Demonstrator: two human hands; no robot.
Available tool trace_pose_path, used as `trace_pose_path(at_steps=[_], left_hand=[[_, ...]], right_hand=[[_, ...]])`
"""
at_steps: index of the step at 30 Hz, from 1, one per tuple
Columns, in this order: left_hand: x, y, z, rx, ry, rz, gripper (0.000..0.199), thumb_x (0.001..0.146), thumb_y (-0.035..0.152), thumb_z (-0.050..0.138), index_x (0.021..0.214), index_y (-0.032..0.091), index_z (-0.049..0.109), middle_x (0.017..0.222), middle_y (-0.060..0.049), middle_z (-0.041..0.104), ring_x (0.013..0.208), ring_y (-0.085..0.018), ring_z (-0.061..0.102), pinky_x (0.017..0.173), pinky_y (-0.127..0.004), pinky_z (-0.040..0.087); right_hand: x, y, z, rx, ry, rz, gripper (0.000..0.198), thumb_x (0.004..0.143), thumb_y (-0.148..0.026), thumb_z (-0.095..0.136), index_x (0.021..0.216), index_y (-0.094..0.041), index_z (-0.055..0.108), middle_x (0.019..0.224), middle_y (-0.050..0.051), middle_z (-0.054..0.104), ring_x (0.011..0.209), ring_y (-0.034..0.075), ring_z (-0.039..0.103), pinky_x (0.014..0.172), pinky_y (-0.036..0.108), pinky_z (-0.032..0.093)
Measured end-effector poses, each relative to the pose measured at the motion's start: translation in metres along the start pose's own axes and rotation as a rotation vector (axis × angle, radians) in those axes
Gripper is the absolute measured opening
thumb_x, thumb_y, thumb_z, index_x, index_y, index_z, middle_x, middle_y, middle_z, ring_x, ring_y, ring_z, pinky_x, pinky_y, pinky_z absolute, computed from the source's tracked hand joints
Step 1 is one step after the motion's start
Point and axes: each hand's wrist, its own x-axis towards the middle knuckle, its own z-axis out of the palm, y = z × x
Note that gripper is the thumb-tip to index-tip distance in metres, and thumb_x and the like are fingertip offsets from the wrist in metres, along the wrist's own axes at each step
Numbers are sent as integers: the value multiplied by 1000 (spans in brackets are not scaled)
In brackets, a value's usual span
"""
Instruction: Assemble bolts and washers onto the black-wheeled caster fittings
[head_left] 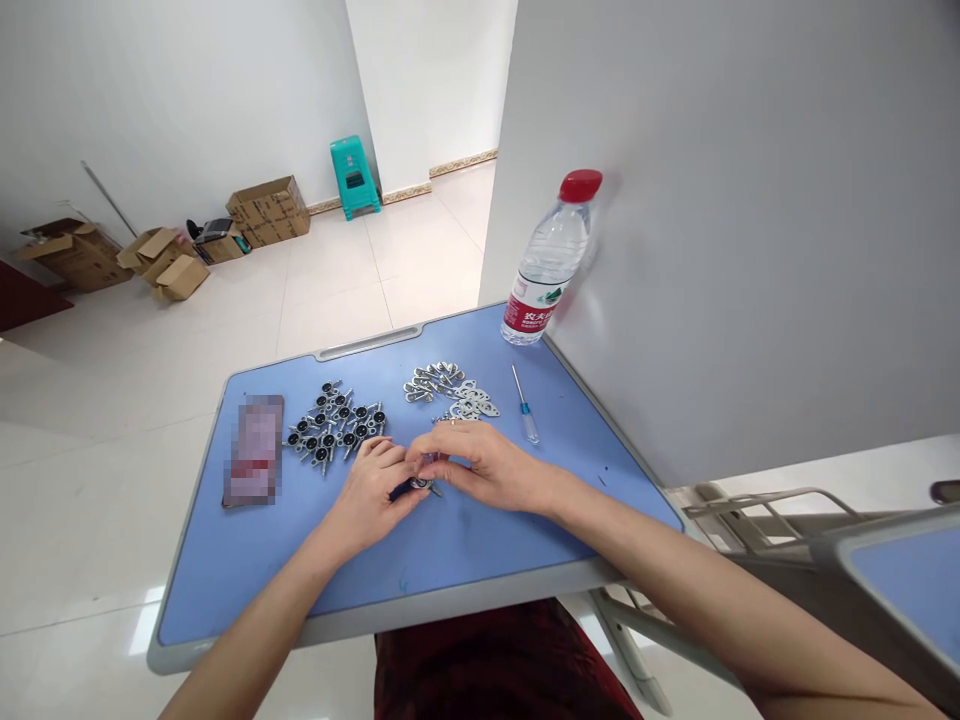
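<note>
My left hand [375,490] is closed over the blue desk top, its fingers and thumb pinching a small metal fitting [421,483] with a round face. My right hand [480,465] meets it from the other side, fingers and thumb closed at the same fitting; something small and clear seems to be between them, mostly hidden. Beyond my left hand lies a cluster of metal fittings with black round centres [337,420]. Past my right hand are several shiny round-headed metal parts [433,380] and a pile of flat oval plates with holes [472,402].
A clear-handled screwdriver [529,424] lies right of the plates. A red-capped water bottle [551,260] stands by the grey partition [720,250]. A blurred flat phone-shaped object [255,450] is at the left. Cardboard boxes [270,212] and a green stool [355,178] stand on the floor.
</note>
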Motion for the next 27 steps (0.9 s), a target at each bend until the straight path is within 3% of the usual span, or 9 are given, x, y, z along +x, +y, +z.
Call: trace_pose_path(at_steps=[5,11,17,23,27], left_hand=[[-1,0,1,21,-23,-20,7,90,26,60,92,22,65,87,-1,67,85,-18,58,96,-43,40],[-1,1,2,-12,2,-16,8,89,22,60,94,24,66,100,-1,69,92,-19,60,99,-44,38],[-2,1,2,-38,-24,-41,10,88,20,61,96,23,65,97,-1,68,99,-21,59,100,-43,37],[-2,1,3,-24,-22,-62,8,88,21,62,95,23,65,89,0,64,88,-19,57,97,-42,37],[-3,2,3,-27,-28,-61,8,87,20,63,95,22,64,87,0,64,86,-18,57,98,-41,36]], right_hand=[[-1,2,7,-68,77,72,22,97,-35,51,84,-18,57,69,0,61,60,11,54,60,22,44],[-3,3,13,-287,-9,9,26,101,-30,39,111,-17,59,75,3,61,63,14,53,57,25,44],[-1,-9,-1,-154,-133,6,36,99,-16,30,133,-15,42,99,10,66,83,18,60,72,31,50],[-3,1,10,-228,58,65,18,99,-29,44,93,-17,56,72,2,65,59,13,57,56,24,43],[-4,3,11,-277,83,58,20,100,-29,42,98,-17,56,75,4,66,62,14,58,57,24,43]])
